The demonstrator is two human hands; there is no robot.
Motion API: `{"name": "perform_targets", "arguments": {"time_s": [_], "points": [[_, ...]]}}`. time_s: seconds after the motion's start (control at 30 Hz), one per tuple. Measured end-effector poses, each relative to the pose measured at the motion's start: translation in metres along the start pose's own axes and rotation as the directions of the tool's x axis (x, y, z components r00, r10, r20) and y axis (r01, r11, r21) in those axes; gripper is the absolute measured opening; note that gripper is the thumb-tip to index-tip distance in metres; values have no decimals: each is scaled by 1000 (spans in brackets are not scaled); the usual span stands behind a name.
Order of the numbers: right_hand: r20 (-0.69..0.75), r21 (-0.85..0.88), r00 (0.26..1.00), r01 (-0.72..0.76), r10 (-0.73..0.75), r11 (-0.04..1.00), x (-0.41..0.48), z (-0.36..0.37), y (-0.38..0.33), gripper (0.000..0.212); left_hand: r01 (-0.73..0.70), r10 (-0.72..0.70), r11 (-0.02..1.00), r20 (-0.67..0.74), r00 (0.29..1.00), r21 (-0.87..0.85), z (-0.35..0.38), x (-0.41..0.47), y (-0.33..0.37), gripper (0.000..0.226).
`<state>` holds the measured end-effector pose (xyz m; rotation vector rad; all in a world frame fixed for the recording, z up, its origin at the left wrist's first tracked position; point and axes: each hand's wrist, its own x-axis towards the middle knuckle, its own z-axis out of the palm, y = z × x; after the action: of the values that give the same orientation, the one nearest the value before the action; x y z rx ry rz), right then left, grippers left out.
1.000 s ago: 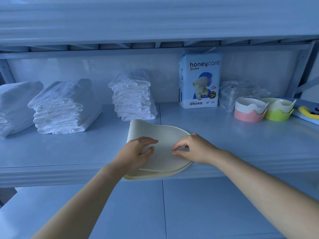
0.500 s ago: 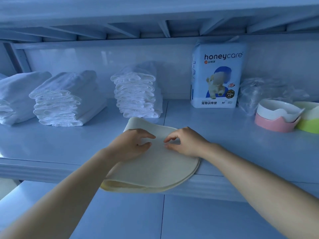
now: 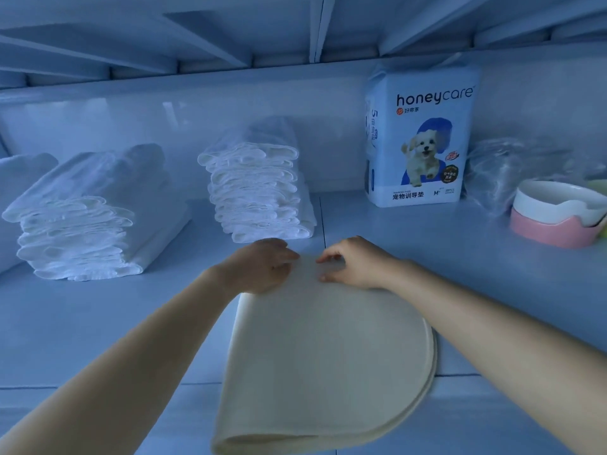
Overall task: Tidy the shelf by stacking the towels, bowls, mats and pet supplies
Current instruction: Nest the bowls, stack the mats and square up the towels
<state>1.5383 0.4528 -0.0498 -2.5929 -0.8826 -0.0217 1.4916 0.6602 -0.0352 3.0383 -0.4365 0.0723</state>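
shelf [image 3: 98, 323] bears folded mat [image 3: 328, 349], towel stacks [image 3: 259, 192].

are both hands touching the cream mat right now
Touching. The head view shows the left hand and right hand both resting with fingers on the far edge of the folded cream mat, with no gap visible under either.

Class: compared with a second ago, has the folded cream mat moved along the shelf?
Cannot tell: the camera moved. The folded mat overhangs the shelf's front edge, as it did then.
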Motion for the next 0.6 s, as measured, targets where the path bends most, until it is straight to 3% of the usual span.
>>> {"name": "perform_targets", "arguments": {"time_s": [0.13, 0.23, 0.6], "points": [[13, 0, 997, -76, 76, 997, 12, 1, 3, 53, 53, -53, 999, 62, 997, -11, 3, 18, -2, 47], [6, 33, 995, -103, 103, 994, 18, 2, 4, 55, 30, -37, 997, 97, 995, 76, 5, 25, -2, 44], [69, -21, 969, -237, 238, 971, 26, -4, -4, 77, -49, 49, 998, 23, 999, 34, 12, 25, -14, 46]]}}
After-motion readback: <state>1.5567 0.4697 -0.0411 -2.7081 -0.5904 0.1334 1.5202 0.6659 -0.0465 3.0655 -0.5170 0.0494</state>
